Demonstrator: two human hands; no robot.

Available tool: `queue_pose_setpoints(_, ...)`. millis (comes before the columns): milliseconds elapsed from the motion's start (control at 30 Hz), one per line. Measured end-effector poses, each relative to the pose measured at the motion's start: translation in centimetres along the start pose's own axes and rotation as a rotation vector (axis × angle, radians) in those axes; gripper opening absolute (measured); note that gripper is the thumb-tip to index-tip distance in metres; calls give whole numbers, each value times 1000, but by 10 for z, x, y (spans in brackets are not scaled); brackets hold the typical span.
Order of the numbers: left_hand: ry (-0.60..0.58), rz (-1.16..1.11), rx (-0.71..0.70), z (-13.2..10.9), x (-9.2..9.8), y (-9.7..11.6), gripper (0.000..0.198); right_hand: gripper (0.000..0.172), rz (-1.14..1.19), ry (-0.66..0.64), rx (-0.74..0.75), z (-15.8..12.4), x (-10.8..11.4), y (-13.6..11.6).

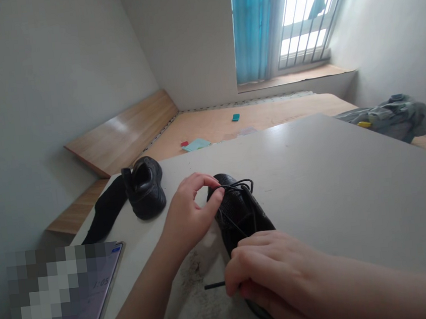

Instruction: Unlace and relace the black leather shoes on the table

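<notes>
A black leather shoe [231, 217] lies on the white table with its toe pointing away from me. Thin black shoelaces [246, 184] loop over its front. My left hand [191, 210] is at the shoe's left side, thumb and forefinger pinched on the lace near the toe. Over the heel end, my right hand [274, 270] is closed round a lace, whose stiff dark tip sticks out to the left of the fingers. The right hand hides much of the shoe's opening and heel.
Another black shoe [148, 191] stands at the table's left edge beside a black cloth strip [107, 208]. A tablet or phone-like screen [105, 292], partly pixelated, lies at lower left. Beyond the white table [337, 182] are a bed board [216, 121] and crumpled clothes [394, 115].
</notes>
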State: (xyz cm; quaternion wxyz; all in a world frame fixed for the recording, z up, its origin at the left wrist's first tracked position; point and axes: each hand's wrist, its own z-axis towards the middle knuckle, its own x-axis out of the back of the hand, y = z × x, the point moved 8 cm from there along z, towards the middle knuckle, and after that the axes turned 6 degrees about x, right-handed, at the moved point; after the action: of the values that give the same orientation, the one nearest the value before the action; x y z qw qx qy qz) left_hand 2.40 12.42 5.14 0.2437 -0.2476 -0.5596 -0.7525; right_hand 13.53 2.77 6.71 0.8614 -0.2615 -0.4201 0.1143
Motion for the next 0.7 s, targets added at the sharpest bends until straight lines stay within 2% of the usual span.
queue_pose_setpoints(133, -224, -95, 63, 7, -22, 2, 29, 17, -51, 5, 16, 0, -2, 0)
queue_pose_setpoints(267, -351, -58, 73, 14, -33, 11, 32, 18, -81, -36, 30, 0, -6, 1)
queue_pose_setpoints(433, -413, 7, 128, 23, -36, 17, 35, 17, -50, -60, 14, -2, -6, 4)
queue_pose_setpoints(567, -546, 57, 144, 25, -47, 14, 42, 18, -12, -71, -13, 0, -7, 6)
queue_pose_setpoints(700, -470, 104, 104, 30, -45, 16, 44, 17, -8, -60, -43, 1, -7, 6)
